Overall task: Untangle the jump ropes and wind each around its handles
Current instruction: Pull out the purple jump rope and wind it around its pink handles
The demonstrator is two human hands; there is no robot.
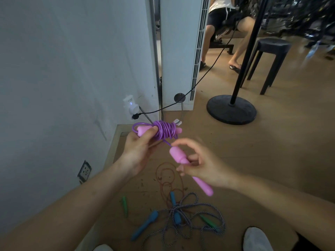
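Note:
My left hand (138,148) grips a pink handle (143,130) with the purple rope (164,131) wound in many coils around it. A short free length of rope runs down to the second pink handle (181,156), which my right hand (201,163) pinches near its middle, tilted down to the right. On the floor below lies a tangle: a blue-white braided rope (190,214) with blue handles (144,225), a thin brown rope (167,178), and green handles (124,205).
A white wall with an outlet and plug (130,107) stands at left, and a black cable (199,82) crosses the floor. A black stand base (231,109) and black stool (270,51) sit at right. A seated person (223,24) is behind. My shoes (257,240) are near the tangle.

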